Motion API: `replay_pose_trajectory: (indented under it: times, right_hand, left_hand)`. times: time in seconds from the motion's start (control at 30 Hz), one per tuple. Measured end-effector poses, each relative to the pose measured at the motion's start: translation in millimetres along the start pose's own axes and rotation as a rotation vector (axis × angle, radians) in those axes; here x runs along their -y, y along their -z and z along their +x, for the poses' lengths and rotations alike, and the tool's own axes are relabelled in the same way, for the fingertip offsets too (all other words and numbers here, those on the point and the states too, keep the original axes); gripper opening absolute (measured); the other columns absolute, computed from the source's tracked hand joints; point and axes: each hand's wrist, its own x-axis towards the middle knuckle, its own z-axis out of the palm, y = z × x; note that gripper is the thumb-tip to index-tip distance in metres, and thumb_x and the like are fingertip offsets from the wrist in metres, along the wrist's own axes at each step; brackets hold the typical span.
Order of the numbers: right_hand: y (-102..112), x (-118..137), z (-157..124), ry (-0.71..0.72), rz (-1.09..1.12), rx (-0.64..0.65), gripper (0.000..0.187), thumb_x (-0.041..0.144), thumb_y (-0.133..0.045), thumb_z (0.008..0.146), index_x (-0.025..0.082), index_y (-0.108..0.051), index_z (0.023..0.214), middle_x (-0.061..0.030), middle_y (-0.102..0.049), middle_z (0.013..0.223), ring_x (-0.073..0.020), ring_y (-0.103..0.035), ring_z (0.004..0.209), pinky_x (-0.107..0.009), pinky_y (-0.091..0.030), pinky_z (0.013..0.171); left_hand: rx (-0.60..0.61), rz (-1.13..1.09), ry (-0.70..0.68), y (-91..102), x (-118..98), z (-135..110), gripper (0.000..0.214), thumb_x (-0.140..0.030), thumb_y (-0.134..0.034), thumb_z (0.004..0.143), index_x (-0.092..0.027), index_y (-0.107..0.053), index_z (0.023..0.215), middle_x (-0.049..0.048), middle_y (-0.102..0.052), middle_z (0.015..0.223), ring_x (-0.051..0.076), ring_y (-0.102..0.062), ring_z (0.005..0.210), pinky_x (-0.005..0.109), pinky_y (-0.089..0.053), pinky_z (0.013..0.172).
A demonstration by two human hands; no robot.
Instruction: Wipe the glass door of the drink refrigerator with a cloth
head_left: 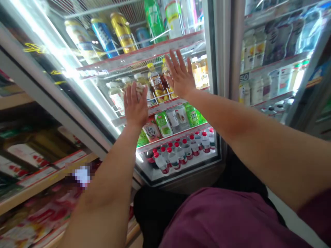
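left hand (135, 106): arm outstretched, palm forward, fingers together | right hand (180, 74): arm outstretched, fingers spread

Cooler shelves (165, 106) (bottles (157, 84), cans (122, 31))

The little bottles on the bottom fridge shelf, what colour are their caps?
Red caps on the little bottles, seen in the head view.

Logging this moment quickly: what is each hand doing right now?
Left hand: open, fingers flat, holding nothing, in front of the bottles.
Right hand: open, fingers spread, holding nothing, near the shelf edge.
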Motion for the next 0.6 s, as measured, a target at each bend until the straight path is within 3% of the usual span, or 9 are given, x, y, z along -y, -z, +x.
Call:
replay_pose_trajectory:
  times: [0.1, 0.2, 0.3, 0.4, 0.5, 0.6]
  right_hand:
    - [-2, -1, 1, 0.002, 0.012, -0.011, 0.080, 0.045, -0.021, 0.103, 0.023, -0.027, 0.179, 0.0017, -0.017, 0.186, -0.0225, -0.008, 0.175, -0.054, -0.003, 0.142]
    - [-6, -3, 2, -0.027, 0.042, -0.035, 0.079, 0.044, -0.023, 0.102, 0.028, -0.027, 0.179, 0.0069, -0.017, 0.186, -0.0168, -0.004, 0.174, -0.049, 0.001, 0.141]
    - [-3, -2, -1, -0.027, 0.064, -0.037, 0.077, 0.044, -0.023, 0.103, 0.030, -0.027, 0.179, 0.0088, -0.017, 0.186, -0.0152, -0.005, 0.174, -0.047, 0.001, 0.141]
    - [6, 1, -4, -0.007, 0.043, 0.005, 0.076, 0.042, -0.025, 0.105, 0.024, -0.026, 0.179, 0.0030, -0.017, 0.187, -0.0214, -0.010, 0.175, -0.051, -0.002, 0.142]
    - [10, 2, -5, 0.016, 0.020, 0.011, 0.076, 0.040, -0.026, 0.107, 0.018, -0.027, 0.179, -0.0023, -0.019, 0.187, -0.0270, -0.014, 0.175, -0.057, -0.006, 0.142]
    - [7, 2, -4, 0.022, 0.021, -0.009, 0.076, 0.037, -0.028, 0.105, 0.017, -0.028, 0.178, -0.0033, -0.021, 0.187, -0.0284, -0.015, 0.174, -0.060, -0.007, 0.142]
  left_hand:
    - [-0.026, 0.018, 0.057, 2.2, 11, 21, 0.062, -0.026, -0.042, 0.109, -0.022, -0.045, 0.170, -0.0021, -0.010, 0.187, 0.024, 0.005, 0.173, 0.053, 0.005, 0.142]
    - [-0.059, 0.060, 0.164, 0.5, 9, 29, 0.069, -0.026, -0.046, 0.107, -0.011, -0.034, 0.174, -0.0023, 0.003, 0.188, 0.025, 0.014, 0.171, 0.047, 0.013, 0.140]
    - [-0.007, 0.035, 0.130, 0.9, -7, 19, 0.072, -0.029, -0.052, 0.105, -0.015, -0.038, 0.174, 0.0015, -0.004, 0.188, 0.028, 0.010, 0.172, 0.051, 0.007, 0.141]
    - [0.045, 0.005, 0.120, 9.2, -16, 14, 0.069, -0.020, -0.055, 0.100, -0.019, -0.048, 0.169, 0.0056, -0.014, 0.187, 0.029, 0.004, 0.172, 0.055, 0.002, 0.142]
    - [0.040, 0.017, 0.122, 22.2, -9, 25, 0.073, -0.014, -0.056, 0.097, -0.017, -0.047, 0.170, 0.0033, -0.012, 0.187, 0.029, 0.002, 0.173, 0.057, 0.004, 0.142]
    - [-0.030, 0.024, 0.157, 28.8, -1, 30, 0.073, -0.018, -0.052, 0.101, -0.011, -0.039, 0.172, 0.0019, -0.007, 0.187, 0.031, 0.006, 0.172, 0.060, 0.006, 0.140]
